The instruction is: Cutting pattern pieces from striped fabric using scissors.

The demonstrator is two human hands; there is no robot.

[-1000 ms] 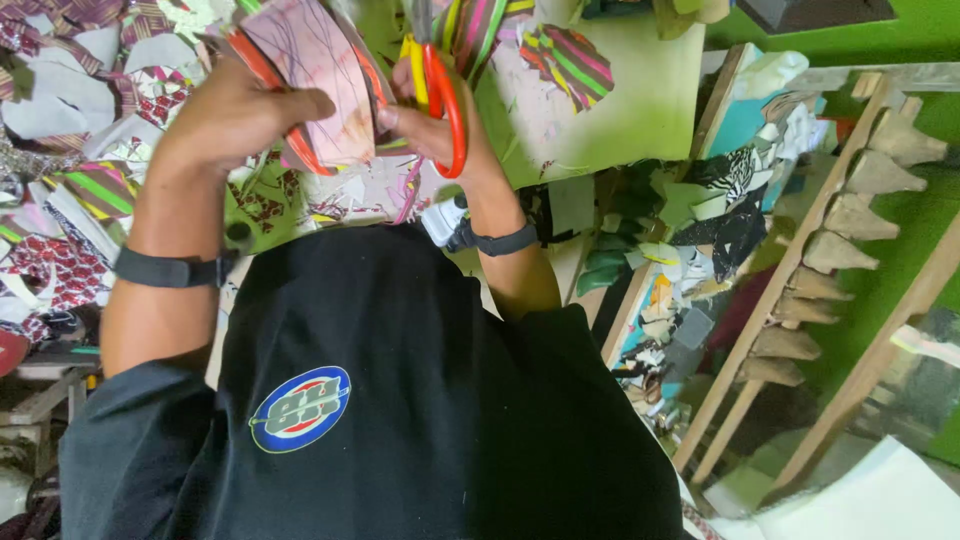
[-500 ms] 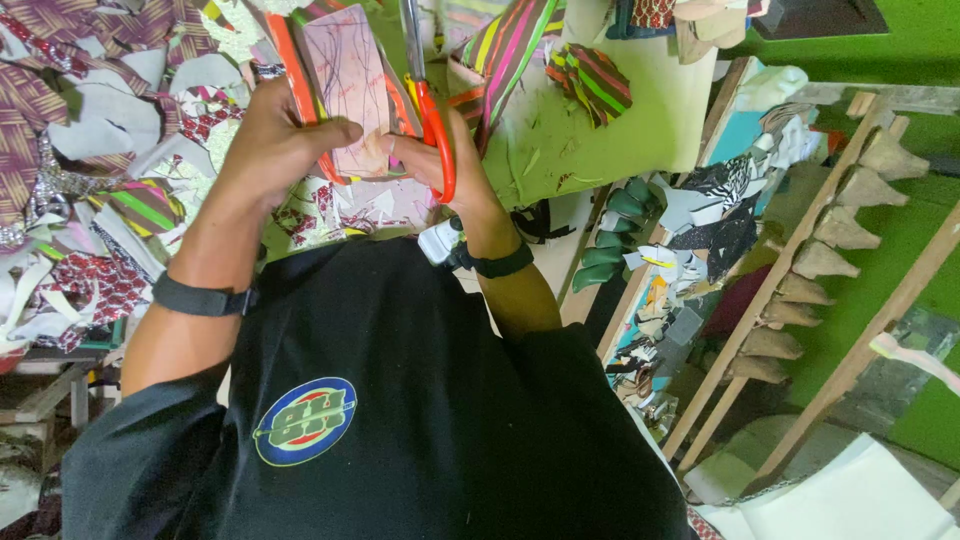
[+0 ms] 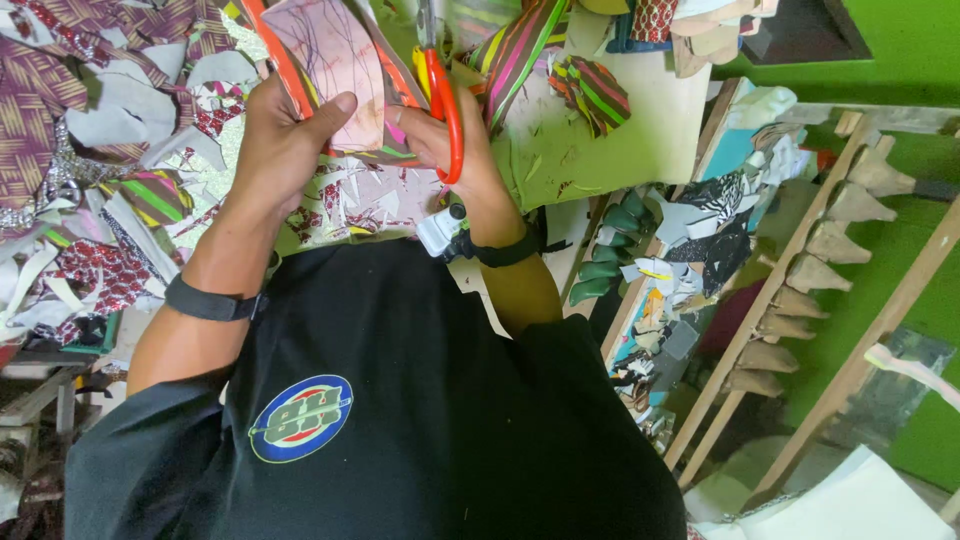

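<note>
Here we see the left hand (image 3: pixel 285 135) clamped on a pale pink cut piece (image 3: pixel 335 60) with orange edging, the thumb pressed across its face and the fingers curled behind it, holding it up above the worktop (image 3: pixel 600 140). Just beside it, the right hand (image 3: pixel 455 140) is closed through the orange handles of a pair of scissors (image 3: pixel 440 85), whose blades point away from the body and run out of the top of the view, so we cannot tell whether the blades are parted. The two hands sit close together, the scissors right at the piece's right edge. Each wrist carries a dark band, and the right one also bears a small white device (image 3: pixel 440 230). Under the hands the green worktop is littered with small offcuts (image 3: pixel 360 205), and a striped scrap (image 3: pixel 590 90) lies a little to the right. To the left we find a heap of patterned fabric and grey cut shapes (image 3: pixel 110 120). Nearer us is the person's black shirt (image 3: pixel 400 420) with a round badge. Off to the right, well apart, stands a wooden rack (image 3: pixel 830 240) holding shoe lasts.
</note>
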